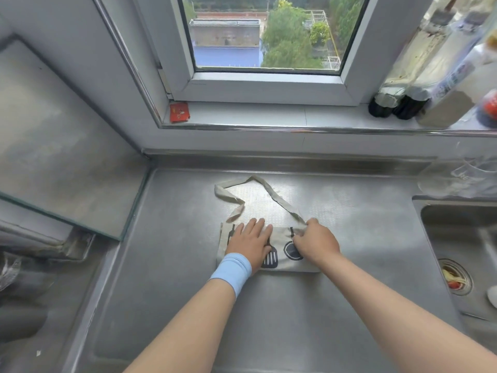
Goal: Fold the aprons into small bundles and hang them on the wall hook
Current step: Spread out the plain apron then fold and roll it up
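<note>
While the apron (281, 239) lies folded into a flat rectangle on the steel counter (188, 238), near its middle and below the window (269, 36), it is held down by both hands. The left hand (250, 238), marked by a pale blue wristband (232, 269), is laid flat on the left half of the fold with its fingers straight and slightly spread; nothing is grasped by it, and the cloth is only pressed. The right hand (316, 240) is curled at the upper right corner of the fold, where the fabric is pinched between thumb and fingers, just at the point where the neck strap (271, 195) joins. The strap lies loose on the counter beyond the fold, toward the window, spread in an open loop with a twist on its left run. Dark kitchen motifs are printed on the beige cloth; a slotted spatula and a round shape can be made out between the two wrists.

To the right of the counter a sink (457, 238) is set, and food scraps are caught in its drain strainer (454, 277). On the sill a red packet (179, 112) is placed at the left end and dark bottles (395, 106) are grouped at the right end. A glass panel (67, 157) stands at the left of the counter
</note>
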Demonstrator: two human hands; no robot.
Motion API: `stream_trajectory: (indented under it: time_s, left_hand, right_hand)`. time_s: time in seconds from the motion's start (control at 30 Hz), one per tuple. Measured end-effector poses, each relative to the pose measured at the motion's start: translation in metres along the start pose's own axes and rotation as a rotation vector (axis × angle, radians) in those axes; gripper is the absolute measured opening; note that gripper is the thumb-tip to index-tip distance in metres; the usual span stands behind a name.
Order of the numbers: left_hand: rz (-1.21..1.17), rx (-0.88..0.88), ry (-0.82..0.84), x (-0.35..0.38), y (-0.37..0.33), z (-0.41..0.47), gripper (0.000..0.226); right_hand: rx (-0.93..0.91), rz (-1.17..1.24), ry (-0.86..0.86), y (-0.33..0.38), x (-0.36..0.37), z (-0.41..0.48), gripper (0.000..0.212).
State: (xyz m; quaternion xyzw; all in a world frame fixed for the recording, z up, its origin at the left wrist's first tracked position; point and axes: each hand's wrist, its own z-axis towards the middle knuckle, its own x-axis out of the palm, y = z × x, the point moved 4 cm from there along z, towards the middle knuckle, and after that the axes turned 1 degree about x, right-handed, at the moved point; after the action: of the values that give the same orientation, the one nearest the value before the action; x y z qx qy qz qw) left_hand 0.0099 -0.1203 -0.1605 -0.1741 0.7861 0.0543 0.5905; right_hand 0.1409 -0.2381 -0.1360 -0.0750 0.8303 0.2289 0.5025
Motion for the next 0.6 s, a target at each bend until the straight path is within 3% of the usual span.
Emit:
stream_trajectory:
  time_s: [0.1,0.17,0.27,0.37,0.6]
  left_hand:
    - [0.015,-0.052,0.016,0.017,0.002,0.0,0.06]
    - [0.022,-0.053,0.017,0.024,0.003,0.0,0.063]
    - [0.011,-0.04,-0.007,0.032,0.011,-0.001,0.066]
    - [0.017,-0.032,-0.037,0.033,0.024,-0.006,0.074]
    - [0.039,-0.11,-0.096,0.022,0.064,-0.034,0.063]
  right_hand:
    - [-0.357,-0.266,-0.28,0.022,0.016,-0.015,0.051]
    - [-0.587,-0.3,-0.232,0.027,0.043,-0.022,0.057]
    - [-0.591,-0.33,-0.063,0.008,0.069,-0.018,0.063]
    - [-0.574,-0.36,-0.025,-0.005,0.071,-0.014,0.067]
    - [-0.663,-0.368,-0.017,-0.014,0.061,-0.018,0.061]
